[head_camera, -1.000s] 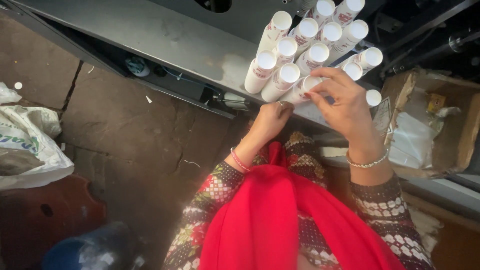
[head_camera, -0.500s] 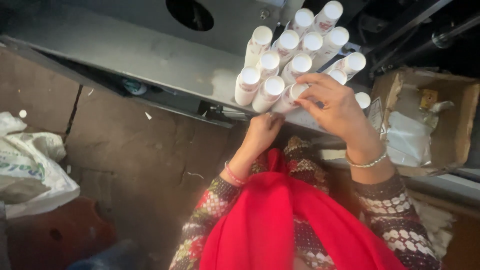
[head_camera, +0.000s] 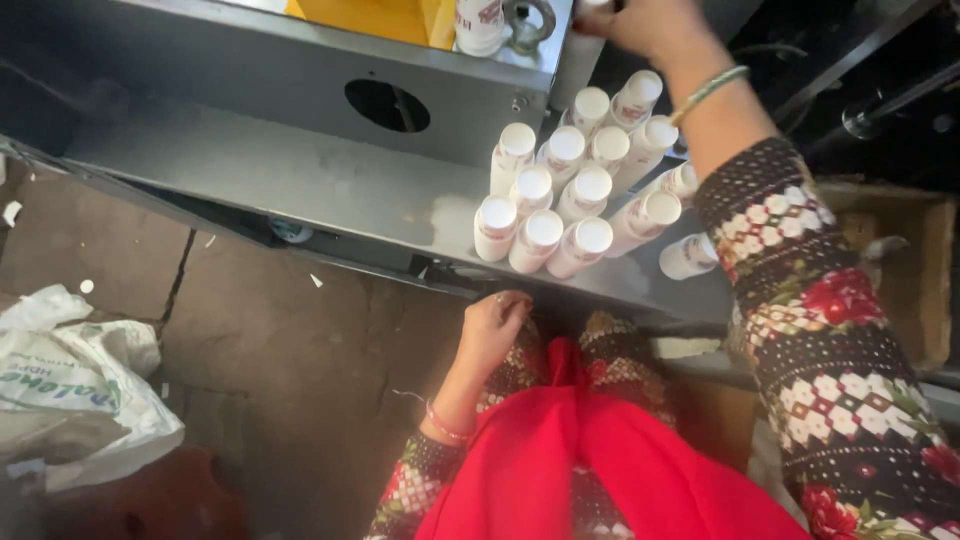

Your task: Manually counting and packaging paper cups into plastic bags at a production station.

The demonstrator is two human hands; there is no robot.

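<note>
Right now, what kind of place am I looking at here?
Probably a small packing or filling workshop. A batch of identical white tubes stands crowded on a grey metal machine shelf. The floor is cracked and littered, and a crumpled plastic sack lies on it.

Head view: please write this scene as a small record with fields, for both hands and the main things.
surface: grey metal shelf with a round hole
tubes: cluster of white capped tubes, leaning on the shelf
right hand: raised at the top edge, above the tubes; grip unclear
left hand: low, beside the shelf's front edge, holding nothing visible
clothing: red cloth over the lap, patterned sleeves
floor: white sack at left
</note>
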